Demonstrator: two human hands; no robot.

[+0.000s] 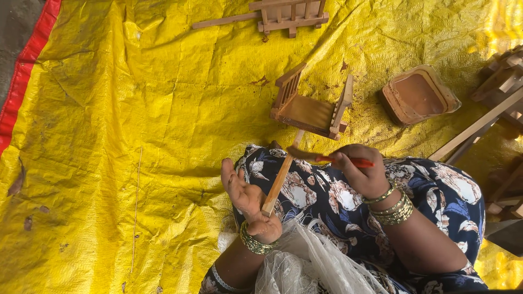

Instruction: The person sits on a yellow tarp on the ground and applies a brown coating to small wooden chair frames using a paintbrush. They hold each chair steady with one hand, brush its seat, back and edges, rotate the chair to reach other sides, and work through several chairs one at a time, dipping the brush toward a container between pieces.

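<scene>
Wooden toy cart (310,111), slatted, rough-grained: handle propped on left hand (248,198), fingers spread; red-handled brush (327,158) pinched by right hand (362,171) just below cart.

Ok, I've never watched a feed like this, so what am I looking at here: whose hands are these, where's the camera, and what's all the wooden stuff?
There is one picture, from a camera on the person's head looking down at their lap, so both hands are the wearer's own. The left hand lies palm up with a wooden stick resting across it, fingers open. The right hand grips a red-handled brush, its bristles on the stick. The stick joins a small wooden cart-like frame lying on the yellow tarp. To the right is a shallow tub of brown liquid; a second wooden frame lies at the top, and more wooden pieces sit at the right edge.
</scene>
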